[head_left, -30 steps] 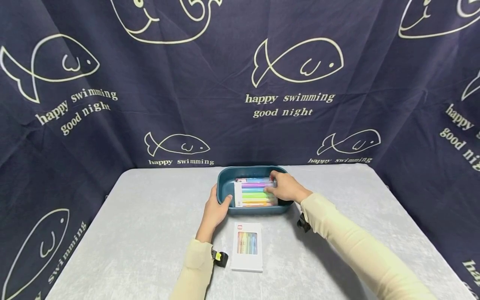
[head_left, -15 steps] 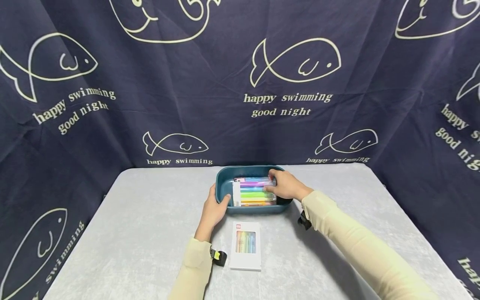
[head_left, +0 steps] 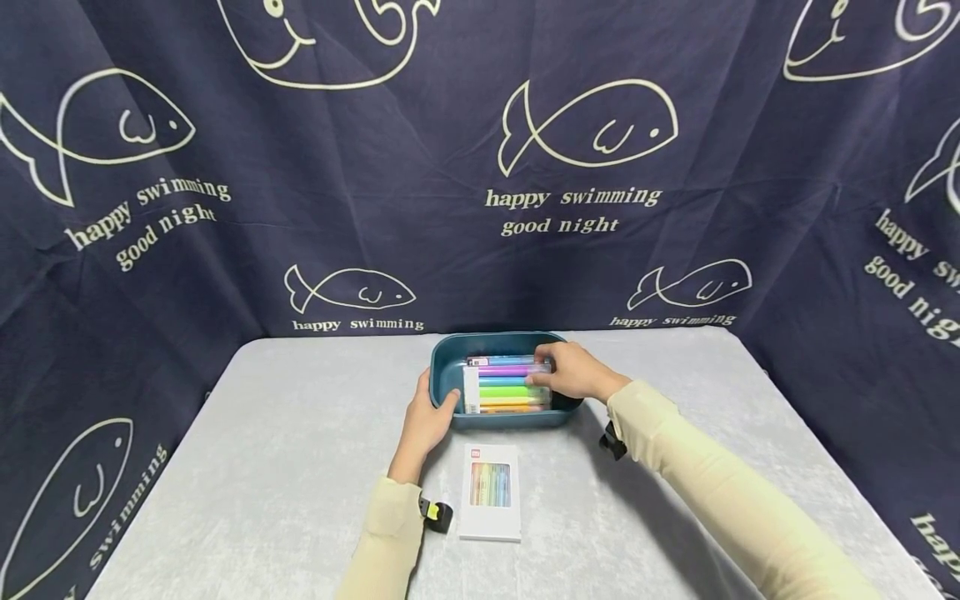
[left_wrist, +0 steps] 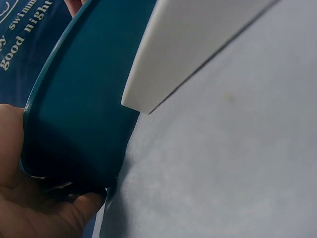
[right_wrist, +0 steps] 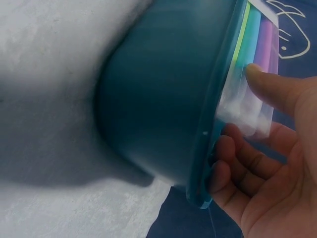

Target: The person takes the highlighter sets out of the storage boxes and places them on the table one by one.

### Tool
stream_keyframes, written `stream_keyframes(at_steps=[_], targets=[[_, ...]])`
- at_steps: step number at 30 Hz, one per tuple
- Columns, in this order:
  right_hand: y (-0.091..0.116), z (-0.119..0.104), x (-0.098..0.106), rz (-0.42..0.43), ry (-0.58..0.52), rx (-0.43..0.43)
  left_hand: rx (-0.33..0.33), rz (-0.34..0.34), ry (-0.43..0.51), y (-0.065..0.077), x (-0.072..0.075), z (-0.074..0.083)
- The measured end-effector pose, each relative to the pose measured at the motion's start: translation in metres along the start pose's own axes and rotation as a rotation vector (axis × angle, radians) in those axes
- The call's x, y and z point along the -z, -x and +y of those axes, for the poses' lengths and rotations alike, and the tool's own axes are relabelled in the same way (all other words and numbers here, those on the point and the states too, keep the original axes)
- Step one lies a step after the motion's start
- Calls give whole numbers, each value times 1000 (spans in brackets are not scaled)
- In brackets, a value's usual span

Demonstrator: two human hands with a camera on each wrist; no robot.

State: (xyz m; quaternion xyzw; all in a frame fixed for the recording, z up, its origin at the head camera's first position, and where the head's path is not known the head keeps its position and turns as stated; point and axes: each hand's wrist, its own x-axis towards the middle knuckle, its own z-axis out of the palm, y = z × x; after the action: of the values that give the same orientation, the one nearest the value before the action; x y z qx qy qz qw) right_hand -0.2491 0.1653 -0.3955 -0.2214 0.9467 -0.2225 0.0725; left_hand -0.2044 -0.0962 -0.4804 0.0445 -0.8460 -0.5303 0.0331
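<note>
A dark teal plastic basin (head_left: 517, 421) stands near the table's far edge. My left hand (head_left: 429, 421) grips its left end, thumb over the rim and the other fingers along the outside, as the left wrist view (left_wrist: 54, 213) also shows. Inside the basin lies a clear-fronted pack of colorful markers (head_left: 510, 391) with a white strip at its left end. My right hand (head_left: 573, 372) pinches the pack's right end between thumb and fingers. In the right wrist view the marker pack (right_wrist: 257, 54) rises slightly past the rim. Another pack (head_left: 498, 361) shows behind it, mostly covered.
A white box (head_left: 490, 521) with a window showing colored pens lies flat on the grey table (head_left: 300, 467), in front of the basin. Behind the table hangs a dark blue curtain (head_left: 450, 250) printed with fish. Wrist cameras (head_left: 437, 515) sit on both sleeves.
The hands, the basin and the marker pack hold nearly the same places. The whole head view has shifted very slightly.
</note>
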Motion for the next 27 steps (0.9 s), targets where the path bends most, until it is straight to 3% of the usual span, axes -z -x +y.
stream_keyframes(at_steps=[20,27], targets=[[6,4,1,41,-12,75,13,-5,4,3,0,3],[9,6,2,17,-57,96,9,-7,7,2,0,1]])
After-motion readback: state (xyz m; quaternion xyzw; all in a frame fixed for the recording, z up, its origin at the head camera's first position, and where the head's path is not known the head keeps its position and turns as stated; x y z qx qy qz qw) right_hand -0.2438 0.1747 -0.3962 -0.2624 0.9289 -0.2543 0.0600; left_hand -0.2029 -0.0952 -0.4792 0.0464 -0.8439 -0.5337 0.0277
